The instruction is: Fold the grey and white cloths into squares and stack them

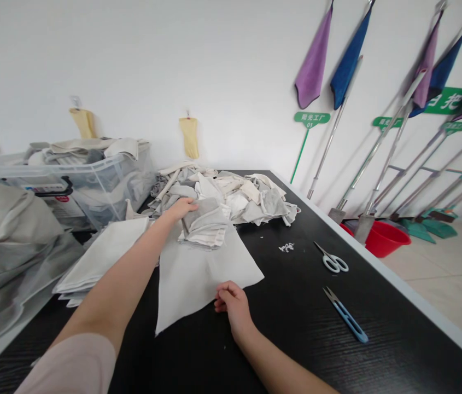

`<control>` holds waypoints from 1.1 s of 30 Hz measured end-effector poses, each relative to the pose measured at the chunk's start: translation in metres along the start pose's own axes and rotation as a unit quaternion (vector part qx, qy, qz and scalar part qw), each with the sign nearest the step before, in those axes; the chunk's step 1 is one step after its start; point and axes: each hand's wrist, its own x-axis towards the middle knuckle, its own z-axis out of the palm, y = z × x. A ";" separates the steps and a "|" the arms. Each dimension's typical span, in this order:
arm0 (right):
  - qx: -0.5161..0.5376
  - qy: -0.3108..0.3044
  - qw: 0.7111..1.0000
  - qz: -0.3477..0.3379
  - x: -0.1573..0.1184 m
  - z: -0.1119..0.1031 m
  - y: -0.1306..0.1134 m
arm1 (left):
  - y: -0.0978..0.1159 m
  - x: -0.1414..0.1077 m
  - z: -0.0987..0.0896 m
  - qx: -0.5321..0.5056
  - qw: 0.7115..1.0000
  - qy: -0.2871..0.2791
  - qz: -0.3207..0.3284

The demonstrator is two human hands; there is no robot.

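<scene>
My left hand [183, 208] reaches forward, its fingers closed at the left edge of a folded grey cloth [208, 216]. Under this cloth, a white cloth piece [210, 268] lies spread on the black table, one corner pointing towards me. My right hand [234, 307] is at the near edge of the white piece with its fingers curled. What sits between those fingertips, if anything, is hidden. Behind both hands rises a loose heap of white and grey cloths [239, 200]. Left of my left forearm is a stack of folded white cloths [103, 254].
Scissors [333, 260], blue-handled thread snips [345, 314] and white scraps [286, 247] lie on the table's right side. A clear plastic bin [103, 186] full of cloths stands at left, grey fabric [21, 257] before it. Red buckets [386, 238] and mops stand beyond the right edge.
</scene>
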 end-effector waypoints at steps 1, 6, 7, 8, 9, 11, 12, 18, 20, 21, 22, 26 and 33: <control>-0.006 -0.013 1.000 0.000 -0.001 0.000 0.000 | 0.005 -0.006 -0.003 -0.025 1.000 -0.006 0.007; 0.010 -0.162 0.986 0.042 -0.007 0.000 -0.013 | 0.024 -0.044 -0.007 -0.274 0.960 -0.048 0.037; 0.033 -0.201 0.978 0.052 -0.010 0.000 -0.020 | 0.025 -0.053 -0.005 -0.320 0.945 -0.054 0.047; 0.061 -0.234 0.969 0.056 -0.011 0.000 -0.027 | 0.025 -0.061 -0.001 -0.348 0.934 -0.060 0.056; 0.090 -0.259 0.960 0.054 -0.013 0.001 -0.035 | 0.025 -0.070 0.003 -0.364 0.927 -0.067 0.062; 0.145 -0.275 0.950 0.030 -0.013 0.001 -0.051 | 0.024 -0.087 0.014 -0.363 0.925 -0.094 0.057; 0.168 -0.263 0.950 0.015 -0.011 0.000 -0.059 | 0.023 -0.096 0.021 -0.352 0.928 -0.115 0.049; 0.171 -0.025 0.984 -0.032 0.017 -0.021 -0.076 | 0.020 -0.136 0.060 -0.214 0.936 -0.267 0.088; 0.156 0.020 0.987 -0.039 0.024 -0.035 -0.078 | 0.016 -0.145 0.070 -0.139 0.945 -0.280 0.099; 0.150 0.035 0.987 -0.043 0.027 -0.042 -0.079 | 0.013 -0.148 0.074 -0.107 0.949 -0.279 0.097; 0.142 0.050 0.988 -0.045 0.029 -0.049 -0.082 | 0.010 -0.152 0.077 -0.083 0.952 -0.280 0.092; 0.093 0.109 0.988 -0.054 0.039 -0.076 -0.097 | -0.005 -0.160 0.082 -0.062 0.955 -0.284 0.064; 0.057 0.100 0.985 -0.132 0.075 -0.092 -0.136 | -0.019 -0.162 0.080 -0.060 0.959 -0.273 0.042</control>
